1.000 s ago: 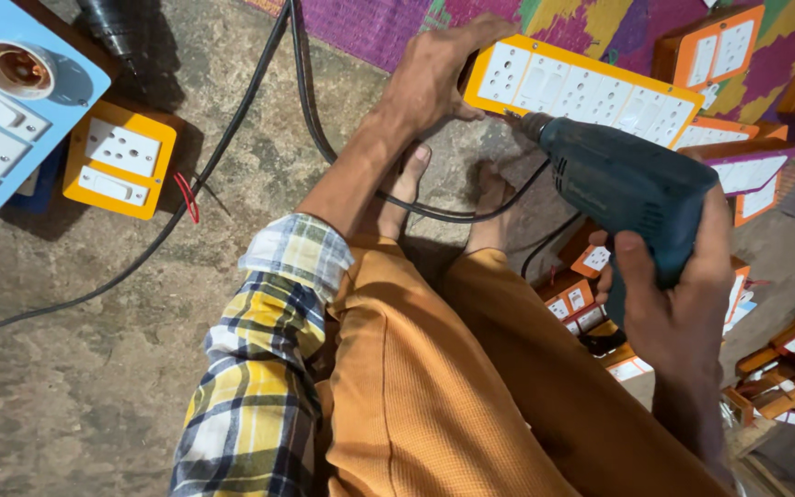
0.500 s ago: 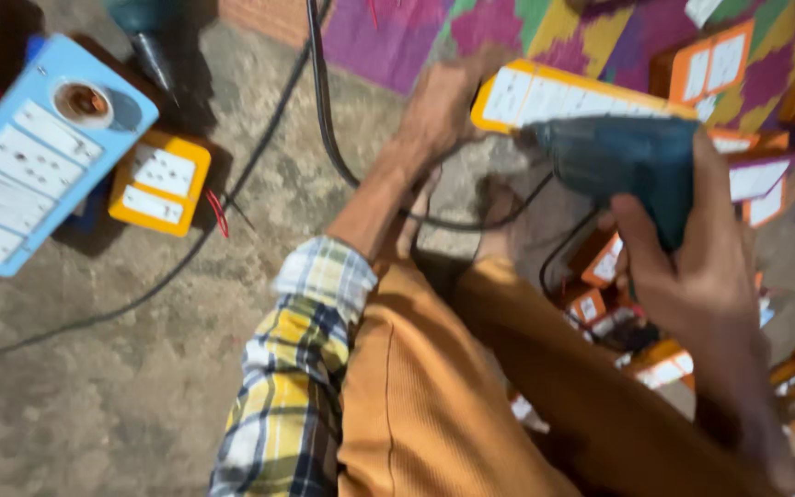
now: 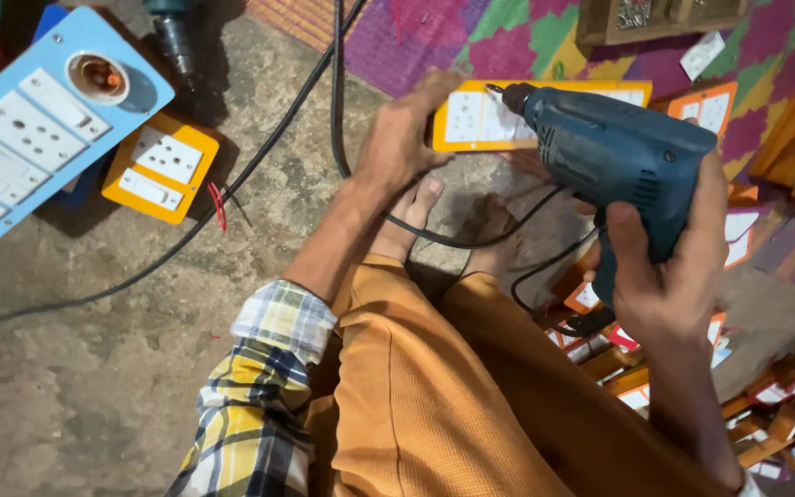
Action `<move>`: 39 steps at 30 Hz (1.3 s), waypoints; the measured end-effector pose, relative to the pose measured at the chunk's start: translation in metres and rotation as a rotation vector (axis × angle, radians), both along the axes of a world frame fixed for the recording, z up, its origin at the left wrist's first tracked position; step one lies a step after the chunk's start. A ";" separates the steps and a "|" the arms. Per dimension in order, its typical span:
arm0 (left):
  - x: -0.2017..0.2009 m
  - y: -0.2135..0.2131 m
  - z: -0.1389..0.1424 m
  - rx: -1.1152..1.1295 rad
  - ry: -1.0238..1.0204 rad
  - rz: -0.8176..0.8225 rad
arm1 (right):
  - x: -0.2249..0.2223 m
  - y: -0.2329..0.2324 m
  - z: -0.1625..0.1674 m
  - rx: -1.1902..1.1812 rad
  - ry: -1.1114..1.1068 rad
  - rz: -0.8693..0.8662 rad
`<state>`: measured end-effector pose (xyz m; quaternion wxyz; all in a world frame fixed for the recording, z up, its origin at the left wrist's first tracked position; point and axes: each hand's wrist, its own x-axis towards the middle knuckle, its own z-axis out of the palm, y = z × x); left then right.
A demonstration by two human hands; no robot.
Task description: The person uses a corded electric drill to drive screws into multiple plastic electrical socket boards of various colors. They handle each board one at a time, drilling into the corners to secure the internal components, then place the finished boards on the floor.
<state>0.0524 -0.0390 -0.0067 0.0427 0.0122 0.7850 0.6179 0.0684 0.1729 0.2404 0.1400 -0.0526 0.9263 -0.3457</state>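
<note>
My left hand (image 3: 404, 133) grips the left end of a long orange-edged switchboard (image 3: 471, 118) with white sockets, holding it near the floor. My right hand (image 3: 669, 267) is wrapped around the handle of a blue-green electric drill (image 3: 614, 156). The drill's chuck and bit point left and sit over the board's upper edge. A black cable (image 3: 471, 241) loops from the drill past my bare feet. My orange trousers and checked sleeve fill the lower middle.
A large blue switchboard (image 3: 34, 129) with a lamp holder lies at the left, a small orange switch box (image 3: 160, 167) beside it. Another drill (image 3: 177, 37) lies at the top. Several orange boxes (image 3: 784, 396) are piled on the right, by a colourful mat (image 3: 508, 37).
The view has shifted and closed in. The drill has swung so that its tip now rests over the orange board, and my left hand still holds the board's end.
</note>
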 end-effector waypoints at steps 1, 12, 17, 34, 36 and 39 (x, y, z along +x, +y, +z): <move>0.001 0.001 0.000 -0.010 0.046 -0.018 | -0.001 -0.004 -0.001 -0.026 -0.034 -0.029; 0.003 0.000 -0.004 -0.017 0.014 -0.022 | -0.004 -0.023 -0.002 -0.169 -0.143 -0.144; 0.004 0.001 -0.006 -0.011 0.024 -0.023 | -0.005 -0.022 -0.004 -0.071 -0.113 -0.078; -0.018 -0.005 0.005 -0.237 0.041 -0.144 | -0.038 -0.007 0.005 -0.012 -0.093 -0.056; -0.028 -0.014 0.013 -0.275 0.110 -0.116 | -0.021 0.015 0.006 -0.106 -0.173 -0.318; -0.034 -0.011 0.028 -0.606 0.014 -0.130 | 0.008 0.051 0.007 0.057 -0.018 -0.370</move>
